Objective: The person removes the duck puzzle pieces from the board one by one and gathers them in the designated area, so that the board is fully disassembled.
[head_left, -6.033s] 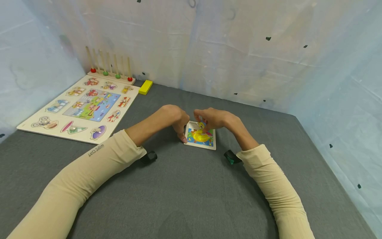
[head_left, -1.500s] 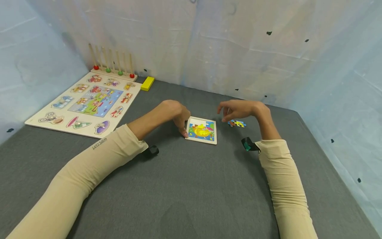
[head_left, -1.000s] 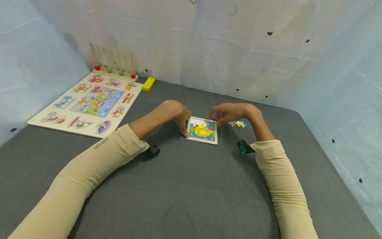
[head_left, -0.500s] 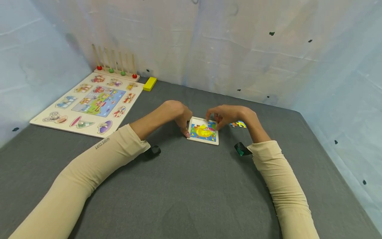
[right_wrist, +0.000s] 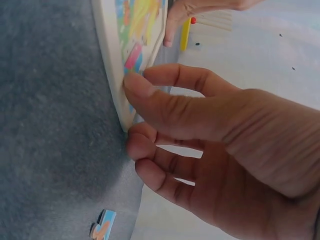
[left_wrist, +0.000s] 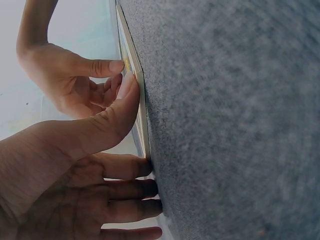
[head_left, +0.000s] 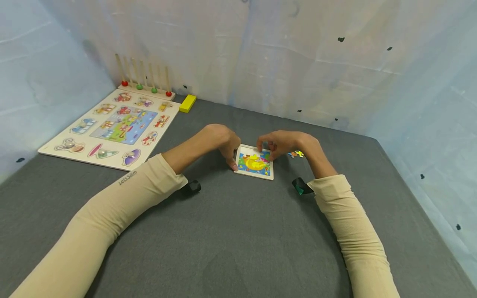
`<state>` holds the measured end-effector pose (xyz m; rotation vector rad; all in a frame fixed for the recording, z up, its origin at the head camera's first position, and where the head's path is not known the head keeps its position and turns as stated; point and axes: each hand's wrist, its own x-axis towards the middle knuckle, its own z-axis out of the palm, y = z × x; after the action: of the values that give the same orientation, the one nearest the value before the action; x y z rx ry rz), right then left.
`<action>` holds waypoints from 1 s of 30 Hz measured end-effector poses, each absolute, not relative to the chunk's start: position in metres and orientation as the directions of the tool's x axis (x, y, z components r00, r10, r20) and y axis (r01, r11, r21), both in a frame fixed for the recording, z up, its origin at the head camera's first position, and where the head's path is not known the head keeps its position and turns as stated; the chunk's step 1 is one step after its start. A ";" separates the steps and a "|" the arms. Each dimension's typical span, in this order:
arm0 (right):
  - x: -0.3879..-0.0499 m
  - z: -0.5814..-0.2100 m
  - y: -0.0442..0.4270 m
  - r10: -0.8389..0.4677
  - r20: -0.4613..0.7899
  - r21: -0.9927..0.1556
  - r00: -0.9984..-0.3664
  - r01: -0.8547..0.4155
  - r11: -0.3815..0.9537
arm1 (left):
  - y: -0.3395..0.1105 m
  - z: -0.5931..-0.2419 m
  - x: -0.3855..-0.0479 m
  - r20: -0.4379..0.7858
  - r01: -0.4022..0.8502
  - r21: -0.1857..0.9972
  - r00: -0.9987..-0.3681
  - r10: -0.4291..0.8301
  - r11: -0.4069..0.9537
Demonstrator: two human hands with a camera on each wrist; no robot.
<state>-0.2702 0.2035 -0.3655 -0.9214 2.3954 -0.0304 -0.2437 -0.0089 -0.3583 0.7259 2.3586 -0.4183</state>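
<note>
A small wooden tray puzzle (head_left: 254,176) with a yellow duck picture lies flat on the grey cloth in the head view. My left hand (head_left: 228,150) grips its left side, thumb at the near corner and fingers beyond the edge. My right hand (head_left: 282,142) is at the far right corner, where thumb and forefinger pinch a blue-green puzzle piece (head_left: 265,155) sitting in the tray. In the right wrist view that thumb (right_wrist: 142,87) partly covers the piece. Pale bare backing shows in the tray's far part. Loose puzzle pieces (head_left: 296,154) lie right of the tray, partly hidden by my right hand.
A large knob puzzle board (head_left: 83,142) occupies the far left. Behind it stands a pegged bead rack (head_left: 147,92) with red and green beads. A yellow block (head_left: 187,103) lies beside the board. A pale sheet (head_left: 290,62) hangs along the back and sides.
Six seconds ago my right hand held a duck-head piece over the tray. Later it hovered empty by the loose pieces, then moved left onto the tray's far right corner. My left hand stays put.
</note>
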 end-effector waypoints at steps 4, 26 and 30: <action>-0.269 -0.365 0.201 -0.611 -0.501 -0.190 -0.613 -0.611 0.769 | -0.009 -0.359 -0.244 -0.647 0.591 -0.111 -0.653 0.393 0.799; -0.265 -0.363 0.204 -0.611 -0.495 -0.212 -0.617 -0.597 0.774 | -0.008 -0.361 -0.245 -0.650 0.580 -0.115 -0.657 0.381 0.806; -0.266 -0.363 0.205 -0.611 -0.491 -0.217 -0.622 -0.592 0.776 | -0.008 -0.360 -0.245 -0.652 0.584 -0.120 -0.656 0.380 0.803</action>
<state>-0.2656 0.2049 -0.3625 -0.8961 2.4154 -0.0454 -0.2450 -0.0084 -0.3605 0.7094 2.3594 -0.4260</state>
